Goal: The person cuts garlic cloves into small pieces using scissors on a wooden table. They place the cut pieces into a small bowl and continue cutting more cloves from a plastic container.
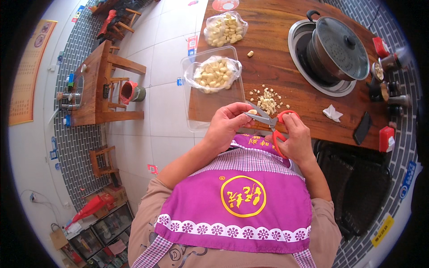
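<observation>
My left hand (225,124) pinches a peeled garlic clove (252,112) between thumb and fingertips. In my right hand (296,137) are scissors (272,121) with red handles, their blades spread around the clove. Just beyond the blades, a small heap of cut garlic bits (268,102) lies on the wooden table (271,43). To the left of the heap, a plastic bag of peeled cloves (214,75) sits in a clear plastic tray (214,115). Another bag of cloves (226,29) rests farther back, with a single loose clove (250,53) near it.
A lidded pot (338,50) stands tilted over a round metal-rimmed recess (293,53) at the right. A crumpled tissue (332,113), a dark phone (362,128), a red tissue box (386,139) and several jars (390,63) are along the right side. A black chair (355,187) is below.
</observation>
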The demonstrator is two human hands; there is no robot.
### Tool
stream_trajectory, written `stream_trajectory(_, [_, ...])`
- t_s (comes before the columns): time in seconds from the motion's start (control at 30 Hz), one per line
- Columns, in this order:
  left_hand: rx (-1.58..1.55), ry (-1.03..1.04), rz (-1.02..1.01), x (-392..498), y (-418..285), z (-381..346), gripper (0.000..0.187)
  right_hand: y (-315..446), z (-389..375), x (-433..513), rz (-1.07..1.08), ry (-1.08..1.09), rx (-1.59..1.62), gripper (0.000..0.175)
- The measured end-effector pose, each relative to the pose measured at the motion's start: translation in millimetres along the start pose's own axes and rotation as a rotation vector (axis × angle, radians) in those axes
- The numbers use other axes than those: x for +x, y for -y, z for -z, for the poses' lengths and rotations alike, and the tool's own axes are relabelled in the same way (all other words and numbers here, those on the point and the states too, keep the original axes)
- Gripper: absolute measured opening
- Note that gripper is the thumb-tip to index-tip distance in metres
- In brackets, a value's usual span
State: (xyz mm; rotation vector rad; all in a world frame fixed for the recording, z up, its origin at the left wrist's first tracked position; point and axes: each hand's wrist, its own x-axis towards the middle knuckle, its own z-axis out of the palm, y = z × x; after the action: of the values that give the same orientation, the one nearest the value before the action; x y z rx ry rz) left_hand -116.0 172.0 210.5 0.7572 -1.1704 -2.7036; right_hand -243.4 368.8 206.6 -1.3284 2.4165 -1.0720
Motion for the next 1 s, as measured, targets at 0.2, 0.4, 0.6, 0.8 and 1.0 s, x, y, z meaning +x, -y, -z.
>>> stream_trajectory(0.2, [0.045,0.003,0.008,-2,0,-4,0.020,0,0,-6,-0.015,-0.019,0.021,0.056])
stream_trajectory(0.4, [0.081,0.007,0.012,-1,3,-5,0.018,-4,3,-13,-0.041,0.019,-0.019,0.051])
stream_trajectory(0.6, [0.103,0.004,0.044,3,7,-5,0.016,-8,2,-17,-0.025,-0.007,-0.050,0.049])
stream_trajectory(0.8, [0.216,-0.019,0.101,21,19,8,0.018,-15,-1,-17,-0.075,0.004,-0.027,0.045])
stream_trajectory(1.0, [0.017,-0.053,0.132,33,19,23,0.022,-24,-16,-12,-0.298,0.074,0.003,0.046])
